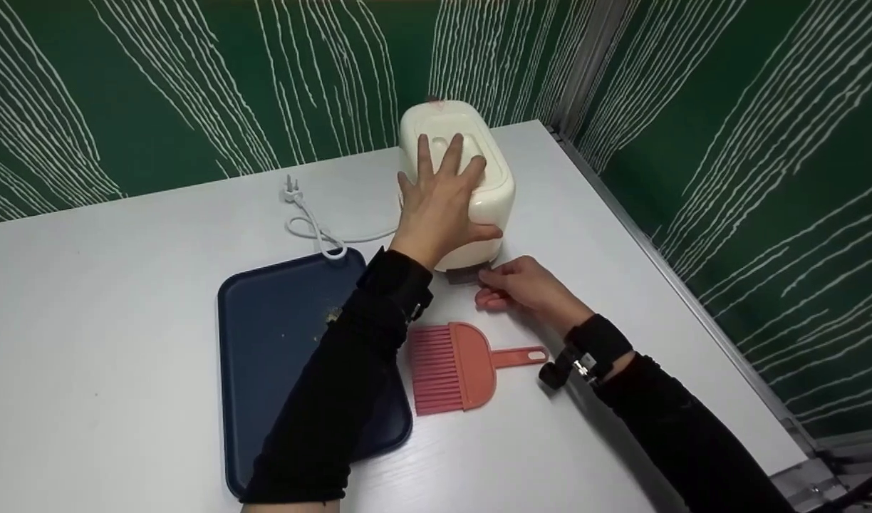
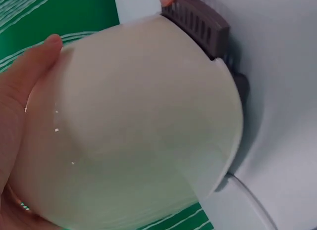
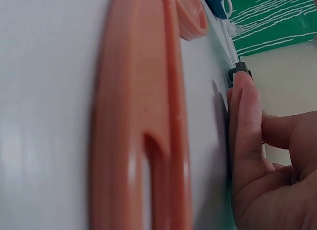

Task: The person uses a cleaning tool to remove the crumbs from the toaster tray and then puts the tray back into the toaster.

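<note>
A cream-white toaster (image 1: 494, 206) stands near the back right of the table. My left hand (image 1: 439, 203) rests on its top, fingers spread, with the thumb reaching down the near end. From the foot of that end sticks out a dark grey slotted crumb tray (image 1: 463, 276), seen closer in the left wrist view, where the tray (image 2: 200, 27) projects past the toaster body (image 2: 138, 111). My right hand (image 1: 528, 285) pinches its edge between thumb and fingers. In the right wrist view those fingers (image 3: 246, 121) are close to the table, and most of the tray is hidden.
An orange brush (image 1: 475, 367) with pinkish bristles lies in front of the toaster. Left of it is a dark blue serving tray (image 1: 265, 399) with crumbs (image 1: 333, 313), partly under my left forearm. The white cord (image 1: 365, 237) and plug (image 1: 291, 192) lie behind. Green walls (image 1: 194, 92) border the table.
</note>
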Motion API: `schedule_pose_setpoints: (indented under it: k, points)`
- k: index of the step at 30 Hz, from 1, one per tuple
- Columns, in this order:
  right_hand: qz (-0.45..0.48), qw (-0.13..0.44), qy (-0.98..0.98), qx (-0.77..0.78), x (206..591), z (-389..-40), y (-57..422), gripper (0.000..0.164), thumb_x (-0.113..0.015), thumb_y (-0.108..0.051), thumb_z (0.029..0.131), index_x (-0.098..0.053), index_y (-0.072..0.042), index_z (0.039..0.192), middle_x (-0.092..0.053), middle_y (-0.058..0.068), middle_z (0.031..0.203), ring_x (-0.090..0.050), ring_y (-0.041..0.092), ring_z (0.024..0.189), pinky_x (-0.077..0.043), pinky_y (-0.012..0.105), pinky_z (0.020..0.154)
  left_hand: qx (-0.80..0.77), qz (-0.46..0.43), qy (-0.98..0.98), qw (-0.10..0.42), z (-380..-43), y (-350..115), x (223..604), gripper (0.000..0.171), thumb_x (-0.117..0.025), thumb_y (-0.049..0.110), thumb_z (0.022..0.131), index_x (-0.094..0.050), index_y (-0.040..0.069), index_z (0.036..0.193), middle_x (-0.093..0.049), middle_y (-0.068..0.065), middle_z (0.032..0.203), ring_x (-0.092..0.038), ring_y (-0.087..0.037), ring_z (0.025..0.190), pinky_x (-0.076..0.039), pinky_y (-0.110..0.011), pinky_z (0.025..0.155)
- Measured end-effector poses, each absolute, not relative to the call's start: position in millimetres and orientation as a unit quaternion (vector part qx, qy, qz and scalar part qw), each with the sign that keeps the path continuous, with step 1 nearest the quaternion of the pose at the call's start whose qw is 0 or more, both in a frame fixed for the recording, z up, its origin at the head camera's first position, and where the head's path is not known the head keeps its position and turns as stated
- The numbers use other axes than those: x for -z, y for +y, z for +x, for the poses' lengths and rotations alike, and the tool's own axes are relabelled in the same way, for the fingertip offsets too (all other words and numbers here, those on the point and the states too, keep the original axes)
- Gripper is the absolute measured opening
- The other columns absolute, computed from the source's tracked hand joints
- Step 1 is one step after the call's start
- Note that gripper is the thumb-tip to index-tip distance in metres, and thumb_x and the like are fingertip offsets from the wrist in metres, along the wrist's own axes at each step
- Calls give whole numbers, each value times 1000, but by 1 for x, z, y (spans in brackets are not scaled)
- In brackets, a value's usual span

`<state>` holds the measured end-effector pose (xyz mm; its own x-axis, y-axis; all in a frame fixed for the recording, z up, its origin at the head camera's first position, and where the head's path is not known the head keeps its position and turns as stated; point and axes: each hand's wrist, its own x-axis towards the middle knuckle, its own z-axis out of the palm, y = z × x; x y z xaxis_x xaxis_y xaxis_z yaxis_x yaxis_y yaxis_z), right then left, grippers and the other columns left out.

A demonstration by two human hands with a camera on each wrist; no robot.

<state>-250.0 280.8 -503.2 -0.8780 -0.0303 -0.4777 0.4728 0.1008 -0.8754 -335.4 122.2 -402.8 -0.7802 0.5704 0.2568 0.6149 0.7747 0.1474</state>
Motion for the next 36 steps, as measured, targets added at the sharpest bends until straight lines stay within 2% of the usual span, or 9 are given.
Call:
schedule_pose_setpoints:
  k: [5, 14, 25, 33, 36]
  points:
    - [155, 192, 686, 684, 506, -250, 283, 30, -61, -17, 101, -65, 12, 110, -76, 6, 79, -74, 10, 72, -59, 18, 68, 110, -308, -940, 100, -335, 128, 405, 99, -78, 74, 66, -43, 28, 147, -27, -6, 165, -10, -49, 152, -47, -68, 97]
    - [186, 178, 641, 723, 507, -252, 276, 22, -63, -12, 99, -65, 8, 107, -77, 8, 81, -74, 9, 73, -58, 16, 68, 116, -300, -940, 113, -335, 129, 406, 95, -79, 73, 65, -46, 28, 142, -30, -6, 163, -14, -48, 152, -48, -66, 96]
    - [175, 148, 666, 710, 512, -247, 273, 30, -59, -12, 101, -63, 15, 114, -76, 6, 80, -73, 6, 74, -58, 17, 72, 106, -308, -937, 126, -335, 130, 410, 91, -76, 73, 67, -46, 29, 142, -33, -5, 163, -20, -40, 153, -50, -63, 96]
    - [172, 131, 675, 706, 511, -245, 268, 25, -61, -10, 100, -67, 14, 105, -75, 7, 78, -73, 10, 74, -59, 20, 73, 99, -306, -938, 128, -336, 130, 411, 92, -75, 74, 68, -45, 30, 143, -33, -4, 163, -21, -38, 153, -49, -63, 96]
    - [169, 133, 678, 702, 511, -244, 268, 27, -61, -12, 100, -67, 13, 106, -75, 6, 78, -73, 10, 74, -59, 20, 74, 99, -304, -939, 130, -336, 129, 411, 92, -76, 73, 68, -45, 30, 143, -33, -4, 163, -22, -38, 152, -50, -63, 96]
